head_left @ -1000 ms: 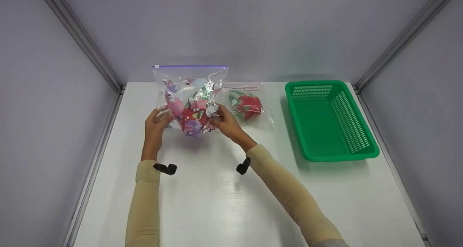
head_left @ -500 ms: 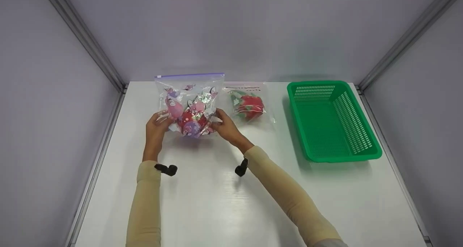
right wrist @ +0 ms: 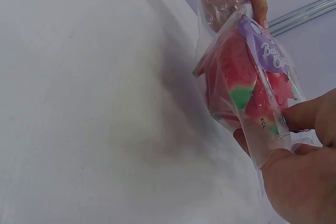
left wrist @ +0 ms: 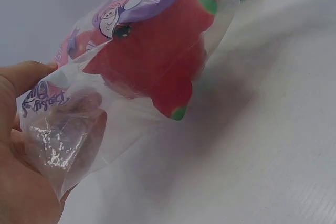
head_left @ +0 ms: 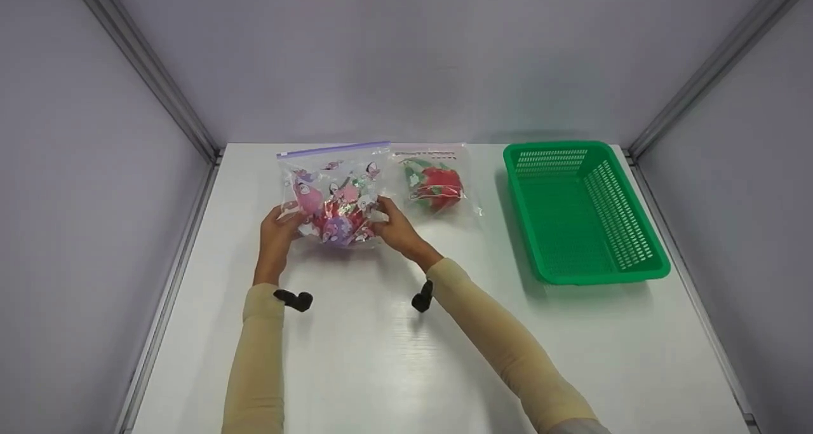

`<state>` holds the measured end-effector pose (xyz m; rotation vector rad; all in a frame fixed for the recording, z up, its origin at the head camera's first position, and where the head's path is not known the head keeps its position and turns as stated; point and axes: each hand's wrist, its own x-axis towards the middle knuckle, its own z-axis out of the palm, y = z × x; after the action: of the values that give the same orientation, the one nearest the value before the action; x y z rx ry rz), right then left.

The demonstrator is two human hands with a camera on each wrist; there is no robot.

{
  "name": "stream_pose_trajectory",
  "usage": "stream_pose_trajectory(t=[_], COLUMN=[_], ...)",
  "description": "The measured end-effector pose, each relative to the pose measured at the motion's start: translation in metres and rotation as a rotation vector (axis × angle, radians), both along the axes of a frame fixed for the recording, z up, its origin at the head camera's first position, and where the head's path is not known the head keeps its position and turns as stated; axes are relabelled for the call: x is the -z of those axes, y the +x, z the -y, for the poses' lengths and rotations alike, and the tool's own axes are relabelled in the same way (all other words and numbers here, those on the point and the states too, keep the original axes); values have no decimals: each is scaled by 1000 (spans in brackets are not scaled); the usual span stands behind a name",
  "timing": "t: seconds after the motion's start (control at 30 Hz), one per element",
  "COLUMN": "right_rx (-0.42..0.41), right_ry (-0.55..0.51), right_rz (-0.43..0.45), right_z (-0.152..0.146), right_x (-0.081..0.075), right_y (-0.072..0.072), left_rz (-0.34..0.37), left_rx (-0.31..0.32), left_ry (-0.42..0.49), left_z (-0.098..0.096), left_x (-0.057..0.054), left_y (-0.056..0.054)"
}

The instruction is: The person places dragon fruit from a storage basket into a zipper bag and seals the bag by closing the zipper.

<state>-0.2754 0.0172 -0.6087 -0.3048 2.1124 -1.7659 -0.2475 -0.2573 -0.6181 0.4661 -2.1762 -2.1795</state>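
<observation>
My left hand [head_left: 274,240] and right hand [head_left: 399,232] pinch the two lower sides of a clear zip bag [head_left: 330,165] with a purple slider strip and pink and purple cartoon prints. A red dragon fruit with green tips [left wrist: 152,51] shows through the plastic. The bag tilts, strip toward the back wall, and casts a shadow on the table. In the right wrist view, the thumb and fingers of the right hand [right wrist: 307,182] squeeze the bag's corner. Just right of it, a second clear bag [head_left: 470,199] lies flat, with another red and green dragon fruit [head_left: 441,187] inside.
A green plastic basket [head_left: 540,256] with slotted walls stands on the right of the white table [head_left: 381,358]. Pale panels [head_left: 406,59] enclose the table at the back and both sides.
Both hands have lowered the zip bag slightly toward me. Its purple strip has dropped and now slants, left end lower. The second bag and the basket stay put.
</observation>
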Motion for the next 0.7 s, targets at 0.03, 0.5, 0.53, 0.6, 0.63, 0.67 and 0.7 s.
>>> stream_pose_trajectory(t=[0.03,0.5,0.53,0.6,0.63,0.67,0.7], right_rx=[-2,-23,-22,-18,-15,-12,-7], right_ry=[7,39,43,45,46,50,58], right_rz=[5,46,50,47,43,33,18], right_z=[0,-2,-2,-3,-3,-3,-4], right_x=[0,1,0,0,-1,-2,-3], right_y=[0,2,2,2,2,1,1], left_rz=[4,59,61,67,72,75,81], left_rx=[-1,47,56,66,70,71,70], left_ry=[1,6,2,1,-1,-1,-4], left_z=[0,-4,-4,-4,-4,-4,-4], left_x=[1,0,-1,-2,-3,-3,-3], left_y=[0,-1,-1,-1,0,0,0])
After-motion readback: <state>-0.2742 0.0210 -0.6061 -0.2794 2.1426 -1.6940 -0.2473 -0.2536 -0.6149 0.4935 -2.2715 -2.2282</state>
